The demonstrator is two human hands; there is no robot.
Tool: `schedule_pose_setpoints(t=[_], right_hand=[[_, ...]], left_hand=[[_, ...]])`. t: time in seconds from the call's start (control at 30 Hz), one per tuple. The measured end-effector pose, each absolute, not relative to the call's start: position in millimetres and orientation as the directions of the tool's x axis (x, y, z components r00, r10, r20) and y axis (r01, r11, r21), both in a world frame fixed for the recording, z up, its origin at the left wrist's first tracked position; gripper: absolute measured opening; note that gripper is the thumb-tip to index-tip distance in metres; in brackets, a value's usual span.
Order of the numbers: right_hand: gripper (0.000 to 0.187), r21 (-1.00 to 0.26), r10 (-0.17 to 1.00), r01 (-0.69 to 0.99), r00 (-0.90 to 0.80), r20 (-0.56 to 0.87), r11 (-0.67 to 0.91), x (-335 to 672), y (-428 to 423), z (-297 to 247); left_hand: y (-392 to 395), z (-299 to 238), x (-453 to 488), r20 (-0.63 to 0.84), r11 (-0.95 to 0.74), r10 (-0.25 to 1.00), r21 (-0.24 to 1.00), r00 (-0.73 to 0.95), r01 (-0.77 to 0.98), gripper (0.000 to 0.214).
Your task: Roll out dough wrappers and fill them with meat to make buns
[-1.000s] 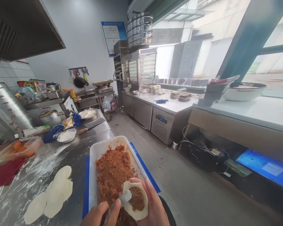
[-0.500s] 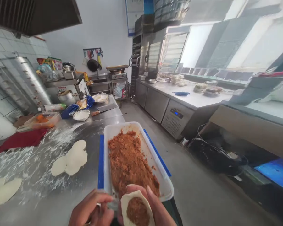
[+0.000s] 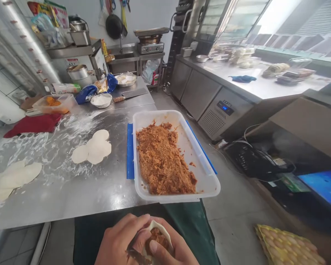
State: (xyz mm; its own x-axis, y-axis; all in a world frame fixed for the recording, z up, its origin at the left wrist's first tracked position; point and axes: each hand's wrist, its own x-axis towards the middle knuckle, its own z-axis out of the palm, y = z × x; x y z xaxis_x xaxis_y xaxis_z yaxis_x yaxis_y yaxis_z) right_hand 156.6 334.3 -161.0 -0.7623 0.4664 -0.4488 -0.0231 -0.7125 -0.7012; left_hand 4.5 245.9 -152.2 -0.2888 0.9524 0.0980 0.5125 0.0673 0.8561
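At six o'clock, below the steel counter [image 3: 71,195], the left hand [image 3: 121,241] and right hand [image 3: 168,250] close their fingers around a dumpling [image 3: 157,237], its wrapper folding over brown filling; a spoon handle seems tucked under the left thumb. The tub of filling [image 3: 206,176] sits at twelve o'clock of the hands, with round wrappers [image 3: 95,149] at ten o'clock.

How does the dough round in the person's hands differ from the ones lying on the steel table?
The wrapper in the hands is cupped and curled around brown filling; the wrappers on the table lie flat, bare and overlapping on the floured steel. One is gripped by both hands, the others are untouched. Both are pale, thin dough rounds.
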Motion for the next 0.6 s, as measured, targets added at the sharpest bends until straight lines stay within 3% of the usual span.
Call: schedule_pose_setpoints(t=[0.3,0.43,0.53,0.6], right_hand=[[0.046,-0.793,0.392,0.112,-0.822,-0.412,-0.599,155,347,-151],[0.043,-0.790,0.389,0.136,-0.813,-0.434,-0.597,157,348,-153],[0.038,-0.810,0.420,0.156,-0.790,-0.446,-0.565,157,348,-157],[0.033,-0.818,0.411,0.171,-0.797,-0.443,-0.550,158,349,-159]], left_hand=[[248,-148,2,0.088,0.095,0.957,0.807,-0.278,0.583,0.018],[248,-152,-3,0.135,0.020,0.977,0.713,-0.165,0.701,0.020],[250,-157,-6,0.171,-0.089,0.985,0.592,-0.017,0.801,0.038],[251,-161,-7,0.147,-0.095,0.989,0.548,0.016,0.831,0.038]])
